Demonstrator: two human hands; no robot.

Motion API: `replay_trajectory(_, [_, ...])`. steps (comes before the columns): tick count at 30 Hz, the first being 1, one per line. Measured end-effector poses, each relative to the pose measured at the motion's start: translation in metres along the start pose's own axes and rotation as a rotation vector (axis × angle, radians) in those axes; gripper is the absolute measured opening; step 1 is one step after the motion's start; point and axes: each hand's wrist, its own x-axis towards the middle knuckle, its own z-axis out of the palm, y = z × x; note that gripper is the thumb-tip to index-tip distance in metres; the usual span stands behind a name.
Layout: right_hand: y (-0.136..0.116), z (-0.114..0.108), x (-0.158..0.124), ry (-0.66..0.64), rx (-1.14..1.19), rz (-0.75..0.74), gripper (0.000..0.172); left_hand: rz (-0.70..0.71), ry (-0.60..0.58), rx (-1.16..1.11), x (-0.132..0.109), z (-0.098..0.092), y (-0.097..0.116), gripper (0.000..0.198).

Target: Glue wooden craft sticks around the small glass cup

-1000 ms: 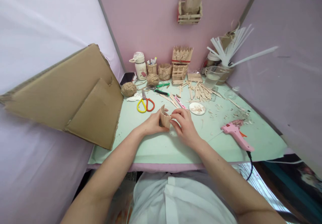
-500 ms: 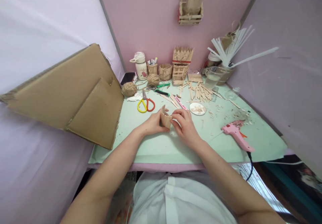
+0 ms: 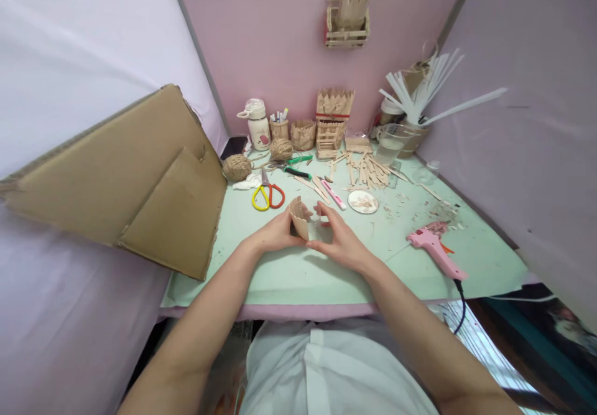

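Observation:
Between my hands is a small clear plastic cup (image 3: 316,223) with a row of wooden craft sticks (image 3: 299,218) along part of its side, their ends uneven. It is tilted just above the near middle of the table. My left hand (image 3: 277,231) is wrapped round the stick-covered side, its far fingers partly hidden. My right hand (image 3: 339,238) curves round the clear side, with the thumb low by the sticks and the fingertips at the far side. Beyond the hands lie scissors (image 3: 269,197) with one yellow and one red handle, and a pink craft knife (image 3: 333,194).
A pink glue gun (image 3: 436,247) lies at right with its cord over the edge. A white dish (image 3: 363,202) holds wood bits, near a pile of craft sticks (image 3: 368,169). Folded cardboard (image 3: 116,185) leans at left. Twine balls (image 3: 237,167) and a bottle (image 3: 258,125) stand farther back.
The cup has been turned so its clear side shows toward the right. My right hand has gone from pinching at the sticks' edge to spreading round the clear side. The view has shifted slightly.

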Motion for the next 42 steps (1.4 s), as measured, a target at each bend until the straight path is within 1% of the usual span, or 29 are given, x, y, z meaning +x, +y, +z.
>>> replay_trajectory(2, [0.002,0.004,0.0,-0.014,-0.033,0.018,0.079,0.017,-0.018,0.003,0.001,0.001,-0.002,0.071])
replay_trajectory(5, [0.004,0.009,0.0,0.062,-0.068,0.055,0.069,-0.004,0.028,-0.005,0.003,0.001,-0.005,0.067])
replay_trajectory(7, [0.006,0.009,0.0,0.116,-0.086,0.091,0.068,0.001,0.046,-0.029,0.003,0.001,-0.007,0.068])
replay_trajectory(9, [0.008,0.009,0.0,0.14,-0.103,0.121,0.071,0.026,0.021,-0.041,0.004,0.0,-0.007,0.07])
replay_trajectory(12, [0.009,0.008,0.0,0.131,-0.119,0.129,0.071,0.02,-0.028,0.015,0.003,-0.002,-0.006,0.066])
replay_trajectory(16, [0.007,0.009,-0.001,0.115,-0.166,0.143,0.059,-0.039,-0.043,0.144,0.003,-0.005,-0.001,0.053])
replay_trajectory(19, [0.007,0.01,0.0,0.136,-0.189,0.148,0.054,-0.042,-0.043,0.197,0.004,-0.005,0.001,0.047])
replay_trajectory(24, [0.009,0.011,0.0,0.161,-0.193,0.159,0.053,-0.005,-0.044,0.221,0.008,-0.004,-0.001,0.041])
replay_trajectory(27, [0.011,0.013,-0.001,0.167,-0.185,0.164,0.056,-0.001,-0.064,0.222,0.009,-0.004,-0.001,0.038])
replay_trajectory(28, [0.012,0.013,-0.001,0.165,-0.181,0.166,0.06,0.002,-0.072,0.219,0.009,-0.004,0.0,0.041])
replay_trajectory(29, [0.012,0.014,-0.001,0.161,-0.175,0.168,0.066,0.009,-0.077,0.209,0.009,-0.005,0.001,0.048])
replay_trajectory(33, [0.009,0.012,-0.002,0.134,-0.15,0.149,0.096,0.048,-0.045,0.129,0.003,-0.007,0.004,0.092])
replay_trajectory(35, [0.007,0.01,-0.002,0.14,-0.124,0.105,0.103,0.042,-0.014,0.095,0.001,-0.006,0.004,0.103])
replay_trajectory(37, [0.006,0.007,-0.002,0.182,-0.092,0.055,0.101,0.037,0.034,0.039,0.001,-0.003,0.003,0.107])
replay_trajectory(40, [0.004,0.004,-0.002,0.269,-0.056,-0.028,0.087,0.034,0.119,-0.098,0.004,0.006,0.001,0.11])
replay_trajectory(42, [0.002,0.003,-0.001,0.301,-0.049,-0.078,0.078,0.027,0.156,-0.172,0.007,0.012,0.0,0.109])
